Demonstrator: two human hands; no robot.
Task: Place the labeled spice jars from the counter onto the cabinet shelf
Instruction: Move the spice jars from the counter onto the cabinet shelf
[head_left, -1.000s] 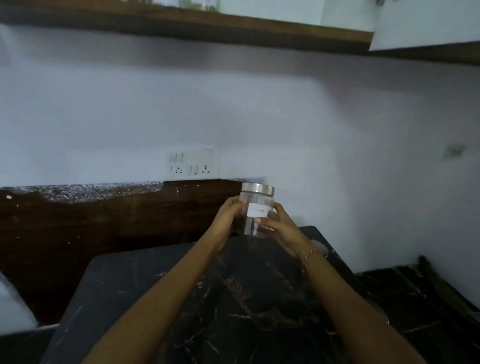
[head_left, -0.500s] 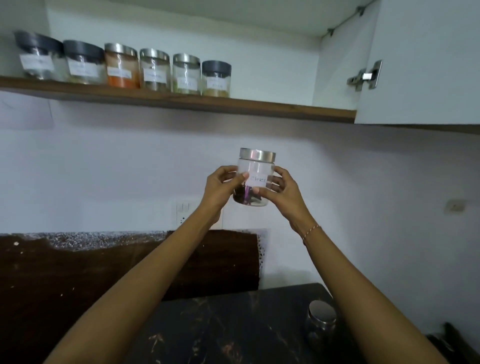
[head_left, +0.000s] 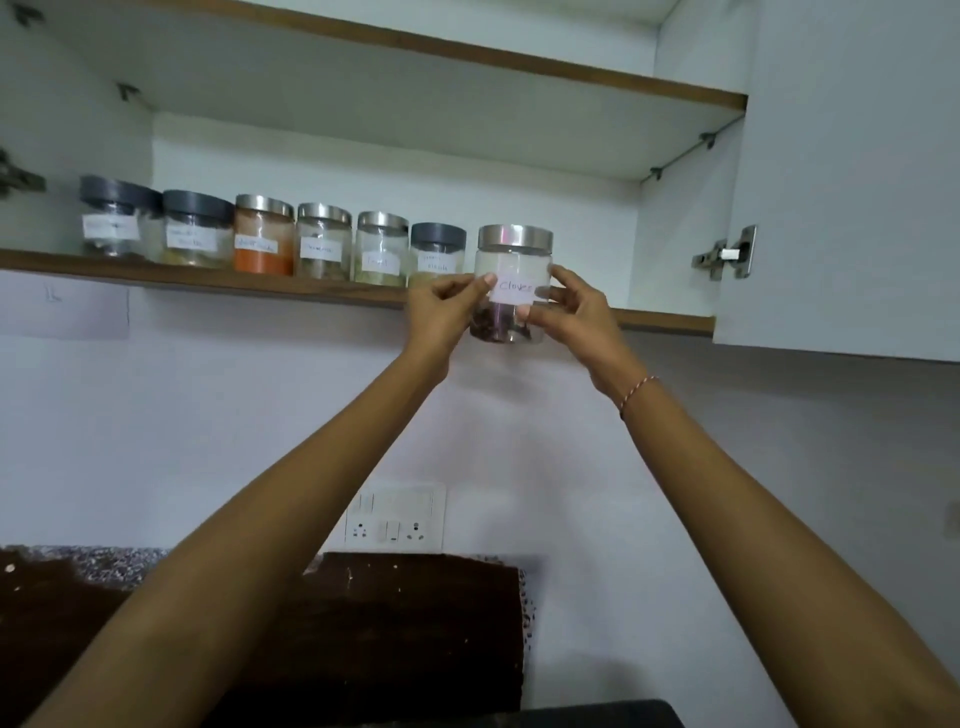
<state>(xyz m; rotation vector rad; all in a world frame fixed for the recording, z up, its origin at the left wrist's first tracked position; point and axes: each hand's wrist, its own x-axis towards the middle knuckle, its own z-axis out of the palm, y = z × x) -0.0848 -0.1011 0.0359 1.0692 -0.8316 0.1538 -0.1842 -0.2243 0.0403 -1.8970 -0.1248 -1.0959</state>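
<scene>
Wall cabinet, open — spice jars on wooden shelf

Left to right: six labelled jars (head_left: 270, 241) in a row on the cabinet shelf (head_left: 208, 279) (white interior, second board above); left hand (head_left: 444, 312) and right hand (head_left: 579, 312) pinching the clove jar (head_left: 511, 283) between them at the shelf's front edge, base below board level — steel lid, upright; open door (head_left: 852, 171); socket plate (head_left: 396, 517) on the white wall below.

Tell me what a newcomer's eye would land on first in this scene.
First, the clear jar labelled Cloves, silver-lidded, held up at shelf height in the grip of both the left hand and the right hand. Next, the row of six labelled jars on the wooden shelf to its left, above all the bright orange-filled jar. Free shelf shows to the right, beside the open cabinet door.
</scene>
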